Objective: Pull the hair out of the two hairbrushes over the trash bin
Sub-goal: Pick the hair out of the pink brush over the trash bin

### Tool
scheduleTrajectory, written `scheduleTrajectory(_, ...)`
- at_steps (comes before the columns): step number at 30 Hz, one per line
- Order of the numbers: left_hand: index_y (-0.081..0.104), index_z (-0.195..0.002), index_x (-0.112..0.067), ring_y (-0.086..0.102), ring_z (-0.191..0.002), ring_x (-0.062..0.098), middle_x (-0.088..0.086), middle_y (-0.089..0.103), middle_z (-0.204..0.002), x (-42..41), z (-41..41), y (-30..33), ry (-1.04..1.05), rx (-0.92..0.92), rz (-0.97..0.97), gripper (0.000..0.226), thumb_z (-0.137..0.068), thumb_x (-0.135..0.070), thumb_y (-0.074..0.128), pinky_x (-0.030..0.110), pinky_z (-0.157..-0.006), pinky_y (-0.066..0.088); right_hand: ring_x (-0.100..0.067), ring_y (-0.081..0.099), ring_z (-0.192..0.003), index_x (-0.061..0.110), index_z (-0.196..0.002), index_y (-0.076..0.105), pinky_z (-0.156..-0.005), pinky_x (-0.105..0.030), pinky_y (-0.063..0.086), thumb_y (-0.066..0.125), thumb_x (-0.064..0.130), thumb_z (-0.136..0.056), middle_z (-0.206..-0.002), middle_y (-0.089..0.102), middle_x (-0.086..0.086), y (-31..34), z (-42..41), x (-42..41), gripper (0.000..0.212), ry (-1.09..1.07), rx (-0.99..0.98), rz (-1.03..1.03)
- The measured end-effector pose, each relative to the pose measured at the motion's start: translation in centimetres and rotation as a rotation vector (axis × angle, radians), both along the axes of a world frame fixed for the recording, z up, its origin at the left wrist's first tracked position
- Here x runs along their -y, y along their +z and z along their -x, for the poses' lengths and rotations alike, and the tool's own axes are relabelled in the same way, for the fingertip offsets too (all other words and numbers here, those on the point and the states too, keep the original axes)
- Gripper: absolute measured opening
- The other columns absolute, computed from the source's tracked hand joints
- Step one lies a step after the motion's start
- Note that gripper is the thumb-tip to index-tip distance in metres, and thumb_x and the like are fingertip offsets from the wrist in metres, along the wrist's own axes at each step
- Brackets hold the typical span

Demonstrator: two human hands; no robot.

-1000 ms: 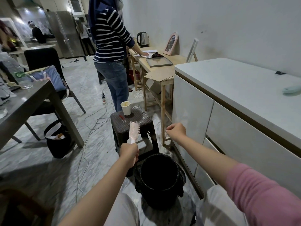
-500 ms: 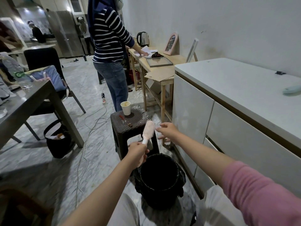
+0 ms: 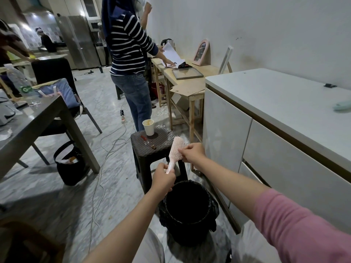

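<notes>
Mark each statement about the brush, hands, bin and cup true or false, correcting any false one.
1. The left hand holds the brush by its handle. True.
2. The right hand rests on the counter. False: it is at the brush bristles.
3. The bin stands on the stool. False: it stands on the floor, nearer the person.
4. A cup stands on the stool. True.

We wear a pink sleeve [image 3: 303, 223] on our right arm, pushed up above the elbow so the forearm is bare. Our left arm [image 3: 121, 230] is bare along all its visible length. Light, whitish trousers [image 3: 150, 249] cover our knees below.
</notes>
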State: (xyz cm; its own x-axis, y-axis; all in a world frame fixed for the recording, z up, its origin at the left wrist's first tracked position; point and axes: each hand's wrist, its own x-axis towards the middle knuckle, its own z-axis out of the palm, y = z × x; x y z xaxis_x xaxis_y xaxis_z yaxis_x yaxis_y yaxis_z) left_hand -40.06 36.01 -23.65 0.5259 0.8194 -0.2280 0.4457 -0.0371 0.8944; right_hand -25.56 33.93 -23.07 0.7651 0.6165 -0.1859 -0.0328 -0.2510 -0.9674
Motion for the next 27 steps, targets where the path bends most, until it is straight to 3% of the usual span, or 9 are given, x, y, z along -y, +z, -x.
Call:
scheduleTrajectory(6,0.044,-0.101,-0.009,0.044,-0.054,0.017,0.014,0.055,-0.082,-0.2,-0.4,0.3,0.04,0.053,0.107,0.008,-0.094,-0.013,0.047,0.024,-0.044,0.033,-0.025,0.07,-0.071,0.015,-0.053,0.06,-0.077,-0.046,0.059,0.074,0.017,-0.078,-0.062,0.067,-0.005,0.2,0.5,-0.3,0.029,-0.091,0.141,0.005)
scheduleTrajectory(9,0.044,-0.096,-0.008,0.039,-0.053,0.016,0.011,0.05,-0.078,0.1,-0.7,0.8,0.121,0.119,0.272,0.002,-0.096,-0.008,0.043,0.025,-0.047,0.029,-0.023,0.071,-0.071,0.013,-0.06,0.061,-0.079,-0.044,0.059,0.068,0.011,-0.084,-0.063,0.068,-0.004,0.4,0.7,-0.3,0.024,-0.156,0.072,-0.049)
scheduleTrajectory(13,0.043,-0.086,-0.009,0.034,-0.051,0.016,0.009,0.045,-0.072,-0.4,-0.2,0.3,0.187,0.143,0.358,0.011,-0.097,-0.006,0.042,0.025,-0.048,0.025,-0.017,0.064,-0.062,0.003,-0.073,0.062,-0.077,-0.04,0.06,0.063,0.003,-0.088,-0.065,0.065,-0.007,1.1,0.4,0.3,0.015,-0.216,-0.06,-0.133)
scheduleTrajectory(15,0.049,-0.101,-0.004,0.034,-0.052,0.016,0.009,0.044,-0.072,-0.7,0.3,-0.1,0.208,0.133,0.36,0.007,-0.097,-0.005,0.043,0.026,-0.048,0.027,-0.015,0.06,-0.059,0.001,-0.074,0.061,-0.073,-0.037,0.059,0.061,0.002,-0.088,-0.066,0.063,-0.009,1.3,0.1,0.8,0.014,-0.228,-0.086,-0.151)
scheduleTrajectory(17,0.051,-0.118,0.0,0.036,-0.052,0.015,0.009,0.045,-0.073,-1.2,0.6,-0.8,0.221,0.114,0.343,0.024,-0.097,-0.004,0.043,0.026,-0.047,0.028,-0.015,0.059,-0.058,0.001,-0.073,0.061,-0.07,-0.035,0.058,0.061,0.001,-0.088,-0.066,0.062,-0.01,1.3,-0.4,1.3,0.015,-0.249,-0.106,-0.161)
scheduleTrajectory(20,0.049,-0.126,0.004,0.036,-0.052,0.016,0.01,0.045,-0.072,-1.8,0.7,-1.5,0.236,0.088,0.323,0.032,-0.095,-0.003,0.042,0.025,-0.047,0.028,-0.015,0.057,-0.056,-0.002,-0.08,0.062,-0.062,-0.029,0.057,0.059,-0.001,-0.089,-0.065,0.06,-0.011,1.2,-1.0,1.9,0.009,-0.268,-0.135,-0.176)
scheduleTrajectory(24,0.05,-0.123,0.008,0.035,-0.05,0.017,0.011,0.045,-0.069,-2.6,0.8,-2.2,0.292,0.073,0.332,0.033,-0.092,-0.001,0.043,0.026,-0.046,0.028,-0.013,0.056,-0.056,-0.002,-0.083,0.06,-0.052,-0.02,0.054,0.059,-0.001,-0.089,-0.066,0.059,-0.011,1.5,-1.8,2.8,0.007,-0.315,-0.192,-0.23)
scheduleTrajectory(27,0.051,-0.108,0.001,0.035,-0.051,0.018,0.011,0.047,-0.07,-3.1,1.0,-2.4,0.333,0.061,0.352,0.017,-0.093,-0.006,0.046,0.026,-0.047,0.028,-0.013,0.058,-0.057,-0.004,-0.087,0.063,-0.05,-0.017,0.054,0.06,0.0,-0.089,-0.07,0.062,-0.012,1.6,-2.4,3.3,0.006,-0.328,-0.156,-0.207)
